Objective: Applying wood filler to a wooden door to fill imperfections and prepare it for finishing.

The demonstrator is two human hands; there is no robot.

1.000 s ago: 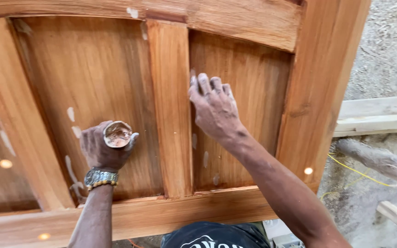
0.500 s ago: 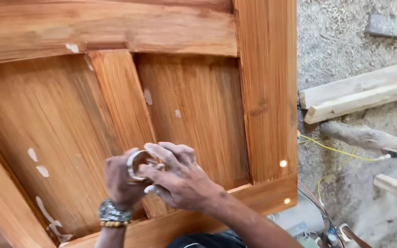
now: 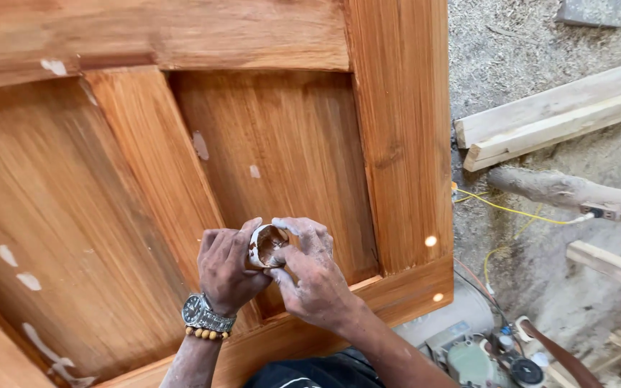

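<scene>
My left hand curled, palm inward, thumb up, fingers wrapped closed. My right hand pressed against it, fingers bent, fingertips dipping between both hands. Both forearms angle up from below, wrists close together.

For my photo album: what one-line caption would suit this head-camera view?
Over a wooden panelled door, the left hand holds a small round tin while the right hand dips fingers into it.

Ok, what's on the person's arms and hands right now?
Both forearms are bare, with no sleeves. The left hand has a silver metal wristwatch with a bead bracelet just below it. The right hand wears nothing; its fingers are smeared with pale paste.
</scene>
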